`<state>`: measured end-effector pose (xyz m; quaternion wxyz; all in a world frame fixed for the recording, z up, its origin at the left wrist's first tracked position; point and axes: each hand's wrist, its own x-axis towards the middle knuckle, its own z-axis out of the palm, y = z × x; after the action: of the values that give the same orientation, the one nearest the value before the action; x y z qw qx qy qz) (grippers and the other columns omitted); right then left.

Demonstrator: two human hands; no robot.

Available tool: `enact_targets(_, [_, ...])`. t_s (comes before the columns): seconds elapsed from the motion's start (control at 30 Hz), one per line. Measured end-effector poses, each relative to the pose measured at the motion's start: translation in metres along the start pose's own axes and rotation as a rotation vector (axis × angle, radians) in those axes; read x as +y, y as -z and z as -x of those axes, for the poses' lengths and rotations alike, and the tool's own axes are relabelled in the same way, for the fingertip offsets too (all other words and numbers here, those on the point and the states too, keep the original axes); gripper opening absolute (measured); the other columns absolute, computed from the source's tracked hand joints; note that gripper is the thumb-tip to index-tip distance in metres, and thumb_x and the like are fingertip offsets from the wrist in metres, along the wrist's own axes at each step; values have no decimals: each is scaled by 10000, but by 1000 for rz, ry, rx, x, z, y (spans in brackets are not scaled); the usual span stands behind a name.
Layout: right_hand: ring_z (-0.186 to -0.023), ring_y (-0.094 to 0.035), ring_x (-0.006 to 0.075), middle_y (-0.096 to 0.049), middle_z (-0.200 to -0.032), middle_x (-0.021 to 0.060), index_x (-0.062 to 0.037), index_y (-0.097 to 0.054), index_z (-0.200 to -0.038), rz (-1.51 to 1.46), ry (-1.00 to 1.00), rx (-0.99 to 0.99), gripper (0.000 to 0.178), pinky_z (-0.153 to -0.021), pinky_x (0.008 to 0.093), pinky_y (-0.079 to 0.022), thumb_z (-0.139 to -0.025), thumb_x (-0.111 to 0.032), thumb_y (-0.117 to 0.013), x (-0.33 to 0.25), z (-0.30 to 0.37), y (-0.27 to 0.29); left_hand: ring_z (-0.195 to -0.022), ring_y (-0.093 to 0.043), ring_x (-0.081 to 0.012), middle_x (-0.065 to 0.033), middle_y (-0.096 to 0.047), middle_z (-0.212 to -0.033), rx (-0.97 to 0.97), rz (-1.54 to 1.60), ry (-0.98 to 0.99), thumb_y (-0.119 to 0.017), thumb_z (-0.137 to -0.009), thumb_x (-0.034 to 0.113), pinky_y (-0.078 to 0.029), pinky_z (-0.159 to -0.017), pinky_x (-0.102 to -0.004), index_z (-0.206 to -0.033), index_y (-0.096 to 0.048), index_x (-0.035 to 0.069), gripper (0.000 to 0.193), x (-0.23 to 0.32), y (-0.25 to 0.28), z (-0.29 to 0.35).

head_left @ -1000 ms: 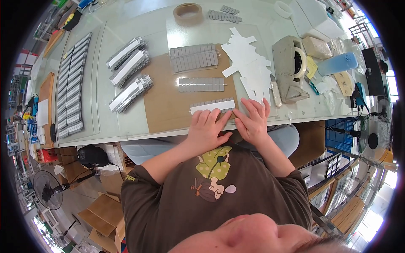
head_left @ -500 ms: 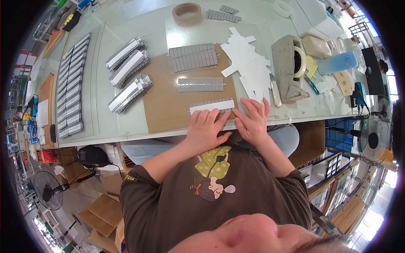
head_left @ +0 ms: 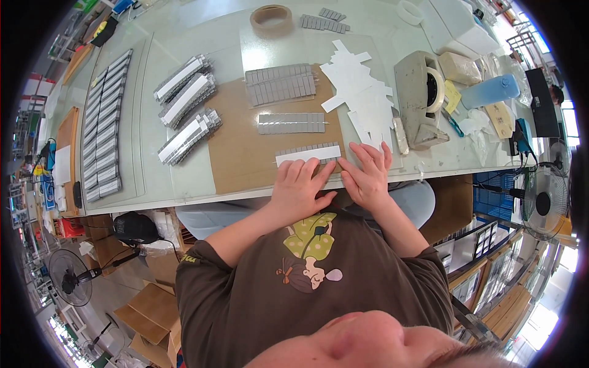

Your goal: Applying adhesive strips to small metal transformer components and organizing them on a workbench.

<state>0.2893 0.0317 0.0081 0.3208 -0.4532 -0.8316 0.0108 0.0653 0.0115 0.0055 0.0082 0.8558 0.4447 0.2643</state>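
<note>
The left hand point(head_left: 297, 188) lies palm down with its fingers stretched and slightly parted, their tips resting along the near edge of a grey segmented strip point(head_left: 310, 153) that carries a white band; it presses from above and is not closed around anything. The right hand point(head_left: 368, 178) is open too, fingers loosely fanned and thumb apart, its forefinger at the strip's right end; whether that fingertip actually touches cannot be told. The strip lies directly in front of both hands, on the near part of a brown sheet point(head_left: 236, 144) spread over the pale worktable point(head_left: 215, 37). Just beyond the left hand's strip is a second grey segmented strip point(head_left: 291, 123), without a white band, and farther out in the same direction sits a group of overlapping grey strips point(head_left: 281, 89). Farther still are a tape roll point(head_left: 270, 27) and, to its right, some small grey pieces point(head_left: 325, 23). Ahead of the right hand a heap of white paper strips point(head_left: 362, 92) fans out, with a pale-handled tool point(head_left: 401, 136) to its right, next to a tape dispenser point(head_left: 417, 101); beyond that, farther right of the hand, lies a blue bottle point(head_left: 491, 92). To the left of the left hand rest three white-banded bundles point(head_left: 187, 92), and well past them stand long striped rows point(head_left: 107, 129).
</note>
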Motion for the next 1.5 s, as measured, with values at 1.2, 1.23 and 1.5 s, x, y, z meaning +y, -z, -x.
enact_targets(1.2, [-947, -599, 140, -687, -990, 52, 30, -718, -933, -584, -721, 429, 48, -886, 279, -471, -938, -16, -704, 96, 44, 139, -955, -569, -239, -1, -619, -1056, 251, 234, -81, -821, -755, 154, -469, -838, -404, -1132, -742, 136, 385, -27, 11, 50])
enact_targets(1.23, [-943, -608, 160, -692, -981, 65, 29, -711, -921, -546, -712, 391, 35, -876, 297, -486, -938, 2, -696, 94, 66, 134, -957, -569, -237, 2, -618, -1053, 252, 224, -101, -816, -762, 159, -472, -839, -402, -1130, -742, 134, 376, -26, 11, 47])
enact_targets(1.5, [-854, -701, 337, -741, -1067, 182, -27, -673, -906, -185, -230, 93, 85, -758, 416, -564, -848, -15, -735, 31, 59, 55, -1070, -530, -250, -16, -593, -1110, 120, 178, -42, -795, -798, 247, -450, -927, -435, -1202, -719, 116, 432, -12, 9, 14])
